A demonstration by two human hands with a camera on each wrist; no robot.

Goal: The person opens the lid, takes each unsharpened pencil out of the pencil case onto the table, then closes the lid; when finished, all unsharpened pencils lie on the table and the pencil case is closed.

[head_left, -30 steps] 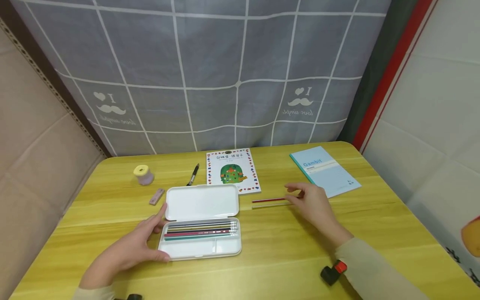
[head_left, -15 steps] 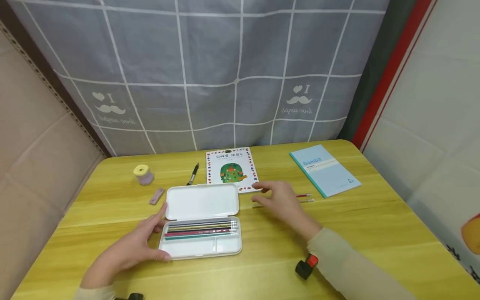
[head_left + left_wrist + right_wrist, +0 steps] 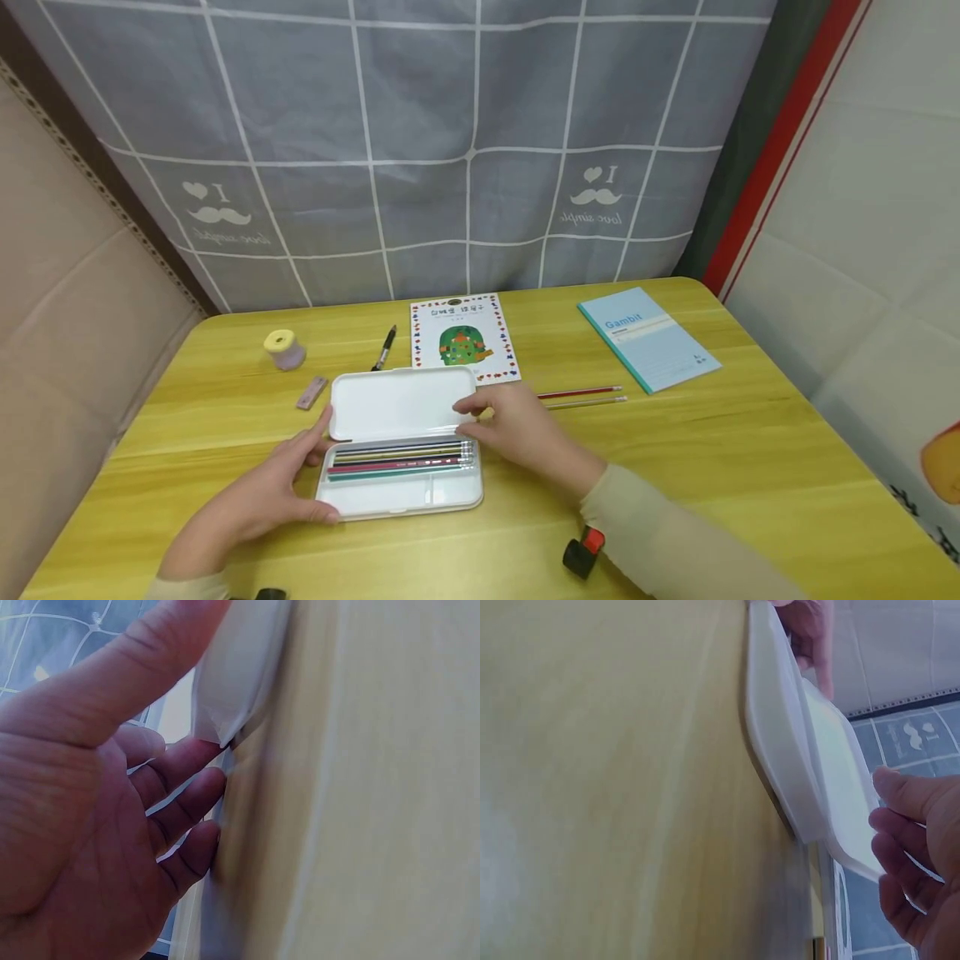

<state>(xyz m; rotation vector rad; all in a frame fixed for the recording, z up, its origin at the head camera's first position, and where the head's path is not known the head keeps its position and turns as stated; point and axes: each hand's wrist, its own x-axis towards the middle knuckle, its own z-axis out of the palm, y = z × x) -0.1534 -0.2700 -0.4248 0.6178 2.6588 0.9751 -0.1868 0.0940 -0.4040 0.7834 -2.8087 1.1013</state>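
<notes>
A white pencil case [image 3: 390, 498] lies with its lid [image 3: 401, 404] folded back on the table. Several pencils [image 3: 397, 462] rest side by side in its rear compartment. My left hand [image 3: 277, 487] holds the case's left end, thumb at the front corner and index finger beside the lid. In the left wrist view, that hand's other fingers [image 3: 191, 802] bend behind the corner. My right hand [image 3: 521, 425] hovers over the right edge of the lid with thumb and fingers apart, holding nothing. Two pencils, one red [image 3: 581, 392] and one pale [image 3: 588, 403], lie just beyond it, partly hidden.
Behind the case are a picture booklet [image 3: 463, 337] and a black pen [image 3: 385, 347]. To the left stand a yellow-lidded spool-like container [image 3: 285, 350] and a small pinkish block [image 3: 311, 392]. A blue notebook [image 3: 649, 339] lies at the back right.
My right hand has left the two loose pencils and moved left to the lid's right edge. The left hand and the pencil case have stayed in place.
</notes>
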